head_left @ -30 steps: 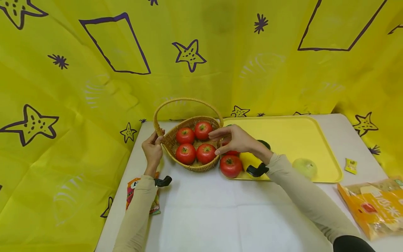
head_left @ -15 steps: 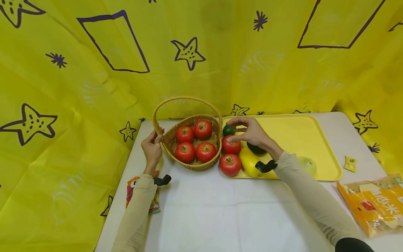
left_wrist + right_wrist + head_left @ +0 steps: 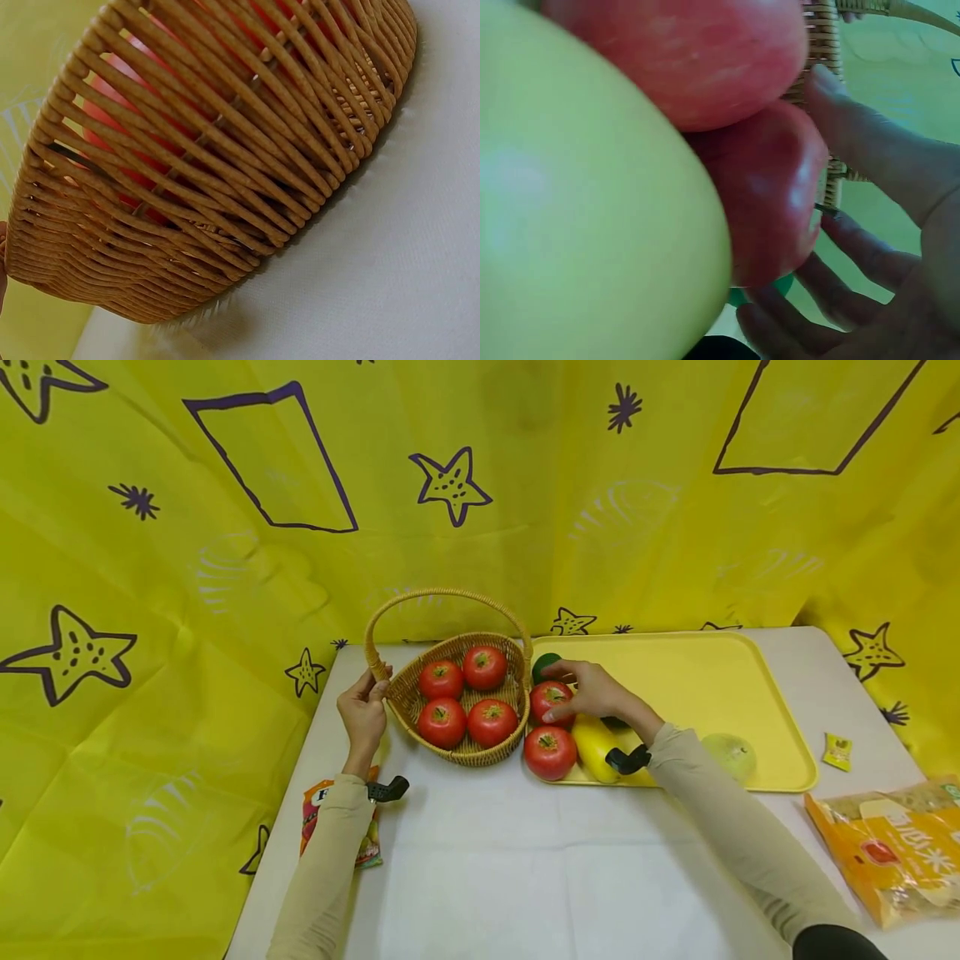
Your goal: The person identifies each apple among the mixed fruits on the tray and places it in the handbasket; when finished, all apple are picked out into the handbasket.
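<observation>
In the head view my left hand grips the left end of a wicker basket where its arched handle meets the rim. Four red apples would fill a pair of rows inside; several, including one apple, show from above. The left wrist view has the basket's woven side close up, red showing through the gaps. Over the yellow tray, my right hand holds a red apple between thumb and fingers, beside the basket. Another apple and a smooth yellow fruit lie against it.
Behind the held apple sits a dark green fruit. A pale green fruit lies at the tray's front right. Beyond are a small yellow packet and an orange bag. A colourful packet lies under the left forearm.
My right hand has moved from the basket's right rim back over the tray and lowered onto an apple, its fingers closing round it. The left hand keeps its grip on the basket.
</observation>
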A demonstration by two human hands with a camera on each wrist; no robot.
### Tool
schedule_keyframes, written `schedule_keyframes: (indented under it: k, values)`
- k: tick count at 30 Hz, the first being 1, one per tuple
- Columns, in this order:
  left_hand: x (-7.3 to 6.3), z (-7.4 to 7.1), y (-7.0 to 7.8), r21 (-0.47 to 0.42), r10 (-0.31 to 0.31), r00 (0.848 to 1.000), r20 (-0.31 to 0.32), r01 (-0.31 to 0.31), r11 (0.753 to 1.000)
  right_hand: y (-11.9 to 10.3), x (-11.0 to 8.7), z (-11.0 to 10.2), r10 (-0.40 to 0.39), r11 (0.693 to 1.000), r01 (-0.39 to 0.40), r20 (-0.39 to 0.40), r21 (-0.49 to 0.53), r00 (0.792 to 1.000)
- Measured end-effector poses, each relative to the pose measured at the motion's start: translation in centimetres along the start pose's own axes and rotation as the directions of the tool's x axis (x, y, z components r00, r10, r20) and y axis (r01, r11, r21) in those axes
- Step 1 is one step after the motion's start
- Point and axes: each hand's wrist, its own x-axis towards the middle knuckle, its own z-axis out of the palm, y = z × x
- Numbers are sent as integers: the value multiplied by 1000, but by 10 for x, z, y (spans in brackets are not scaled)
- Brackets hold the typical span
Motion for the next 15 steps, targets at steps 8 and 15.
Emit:
schedule_keyframes:
  k: [8,15]
  values:
    - [0,-1,-2,16,18,1000,2,-19,1000,-3,1,2,26,993,-24,20,-111,999]
    - [0,-1,-3,-3,21,1000,6,-21,1000,-2,2,3,19,986,-16,17,-167,1000]
